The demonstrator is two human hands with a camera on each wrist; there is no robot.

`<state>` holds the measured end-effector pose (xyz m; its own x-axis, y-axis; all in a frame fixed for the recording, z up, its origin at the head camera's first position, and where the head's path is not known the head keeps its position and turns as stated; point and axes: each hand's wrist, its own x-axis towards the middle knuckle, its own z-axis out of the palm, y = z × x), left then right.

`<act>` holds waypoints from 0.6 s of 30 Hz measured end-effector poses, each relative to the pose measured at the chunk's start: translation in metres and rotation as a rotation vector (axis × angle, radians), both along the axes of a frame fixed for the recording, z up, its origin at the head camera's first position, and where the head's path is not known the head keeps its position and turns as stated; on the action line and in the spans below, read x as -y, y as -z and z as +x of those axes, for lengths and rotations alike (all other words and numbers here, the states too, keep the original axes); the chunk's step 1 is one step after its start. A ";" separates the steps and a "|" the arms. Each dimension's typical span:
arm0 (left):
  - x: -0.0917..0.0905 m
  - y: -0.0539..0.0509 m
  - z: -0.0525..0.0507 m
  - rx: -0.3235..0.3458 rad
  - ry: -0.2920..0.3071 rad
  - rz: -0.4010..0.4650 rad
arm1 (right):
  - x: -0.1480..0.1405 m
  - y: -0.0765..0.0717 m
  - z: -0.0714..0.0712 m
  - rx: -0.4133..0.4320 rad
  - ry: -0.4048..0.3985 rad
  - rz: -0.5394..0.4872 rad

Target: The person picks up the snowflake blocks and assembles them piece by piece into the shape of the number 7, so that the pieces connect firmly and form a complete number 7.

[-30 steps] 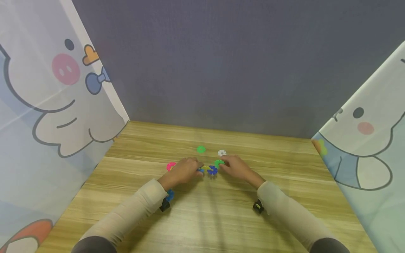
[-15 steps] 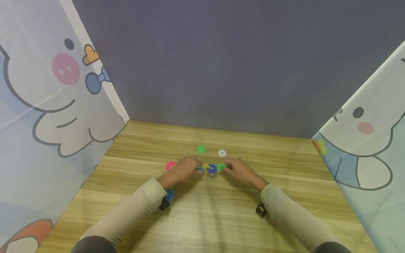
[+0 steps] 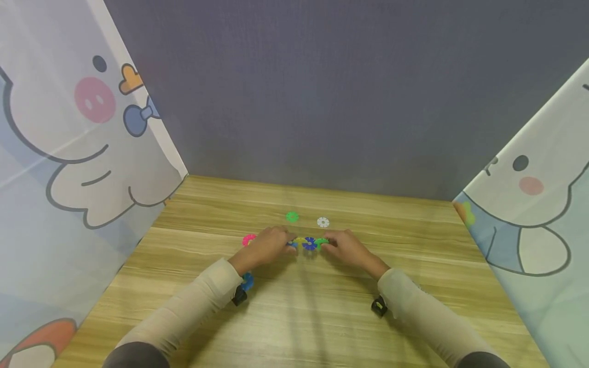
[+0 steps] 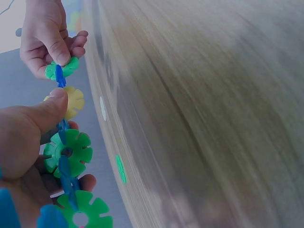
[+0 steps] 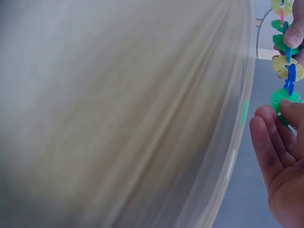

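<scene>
My left hand [image 3: 269, 245] grips a chain of slotted plastic snowflake discs. In the left wrist view its thumb lies near a yellow disc [image 4: 74, 102], and a green disc [image 4: 76, 151] sits further down the chain by the fingers. A dark blue disc [image 3: 310, 244] follows the yellow one. My right hand [image 3: 347, 247] pinches the green end disc [image 5: 284, 99] between thumb and fingers. This green disc meets the dark blue one crosswise, edge into edge. A pink disc [image 3: 249, 239] and a blue disc [image 3: 247, 281] show beside my left hand and forearm.
A loose green disc [image 3: 292, 216] and a white disc [image 3: 323, 222] lie flat on the wooden table [image 3: 322, 317] beyond the hands. A grey panel [image 3: 294, 102] rises at the table's back edge. Printed cartoon panels stand on both sides.
My right hand shifted slightly right and toward me with the green end disc, which now sits level with the dark blue disc. The left hand stayed almost still.
</scene>
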<state>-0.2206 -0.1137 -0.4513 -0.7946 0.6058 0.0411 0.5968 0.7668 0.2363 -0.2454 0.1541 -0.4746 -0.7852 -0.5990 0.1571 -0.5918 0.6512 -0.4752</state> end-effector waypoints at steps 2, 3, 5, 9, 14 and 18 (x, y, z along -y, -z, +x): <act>0.000 -0.001 0.000 0.010 -0.004 0.004 | 0.000 0.000 0.000 -0.005 -0.003 -0.011; 0.000 -0.001 0.000 0.016 -0.004 0.010 | 0.000 0.000 0.000 -0.005 -0.004 -0.019; 0.000 -0.001 0.000 0.020 0.003 0.016 | 0.000 0.000 -0.001 0.000 -0.010 -0.042; -0.001 0.002 -0.002 0.012 0.028 0.021 | 0.001 0.000 0.000 0.028 -0.016 -0.074; -0.001 0.004 -0.004 -0.033 0.060 0.020 | 0.002 -0.002 0.000 0.027 -0.019 -0.072; -0.001 0.005 -0.004 -0.074 0.072 0.004 | 0.003 -0.003 0.000 0.004 -0.023 -0.070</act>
